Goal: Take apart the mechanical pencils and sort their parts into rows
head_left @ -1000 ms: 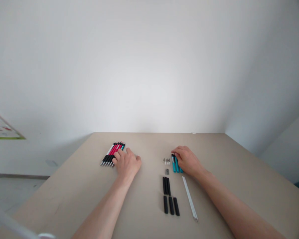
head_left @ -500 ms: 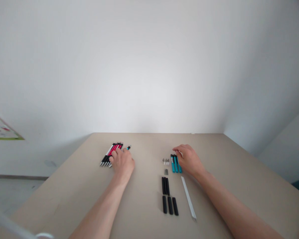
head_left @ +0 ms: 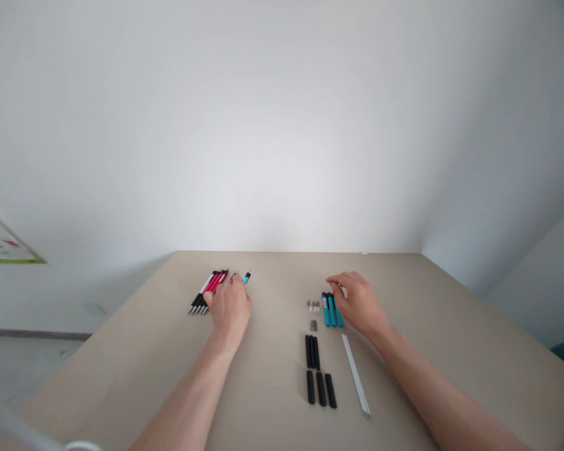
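Observation:
My left hand is closed over pens at the left, its fingers bent down around a pink pen that stands apart from the row. A blue pen pokes out past its knuckles, mostly hidden. Left of the hand lie several pens side by side, pink and white with black grips and silver tips. My right hand rests beside the teal pen barrels, partly covering them. Its thumb and fingers are drawn together; whatever may be between them is hidden.
Small metal pen tips, springs, black grips, thicker black pieces and white refills lie in groups on the beige table. A white wall stands behind it.
My left hand has shifted slightly left, and a pink pen has come away rightward from the row. The blue pen's end has moved right and up. My right hand stays in place.

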{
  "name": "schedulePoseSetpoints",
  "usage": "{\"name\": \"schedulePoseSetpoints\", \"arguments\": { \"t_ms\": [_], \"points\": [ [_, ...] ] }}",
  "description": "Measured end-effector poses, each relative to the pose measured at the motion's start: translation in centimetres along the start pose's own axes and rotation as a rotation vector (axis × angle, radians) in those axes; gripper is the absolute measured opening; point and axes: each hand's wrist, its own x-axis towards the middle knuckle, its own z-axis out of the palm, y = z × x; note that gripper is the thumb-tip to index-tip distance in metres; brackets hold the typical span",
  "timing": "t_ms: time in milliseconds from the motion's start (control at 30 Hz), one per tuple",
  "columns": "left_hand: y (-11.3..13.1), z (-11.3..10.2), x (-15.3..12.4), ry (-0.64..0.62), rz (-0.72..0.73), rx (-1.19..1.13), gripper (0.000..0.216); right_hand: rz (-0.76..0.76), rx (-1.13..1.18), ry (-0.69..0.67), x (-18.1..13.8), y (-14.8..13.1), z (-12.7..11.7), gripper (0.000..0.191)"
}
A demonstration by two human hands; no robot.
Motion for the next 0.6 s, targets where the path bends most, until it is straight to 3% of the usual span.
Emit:
{"name": "schedulePoseSetpoints", "arguments": {
  "t_ms": [67, 167, 233, 300, 400, 500, 600],
  "points": [
    [0.2, 0.0, 0.1, 0.022, 0.018, -0.152, 0.021, -0.009, 0.018, 0.023, 0.0, -0.3, -0.2, 0.02],
    [1.0, 0.1, -0.1, -0.012, 0.114, -0.612, 0.024, -0.042, 0.066, 0.036, 0.0, -1.2, -0.7, 0.019],
    [1.8, 0.0, -0.7, -0.195, 0.184, -0.965, 0.031, -0.076, 0.114, 0.018, -0.1, -2.1, -1.1, 0.022],
    [2.6, -0.4, -1.4, -0.473, 0.233, -1.258, 0.035, -0.125, 0.16, -0.025, -0.2, -2.9, -1.4, 0.033],
    [3.3, -1.1, -2.5, -0.793, 0.256, -1.506, 0.045, -0.228, 0.21, -0.112, -0.4, -3.8, -1.7, 0.039],
    [3.4, -1.6, -2.9, -0.94, 0.24, -1.6, 0.045, -0.299, 0.243, -0.167, -0.6, -4.5, -1.6, 0.028],
    [3.1, -1.6, -2.7, -1.067, 0.206, -1.752, 0.034, -0.266, 0.242, -0.147, -0.7, -4.7, -1.6, 0.021]
  ]
}}
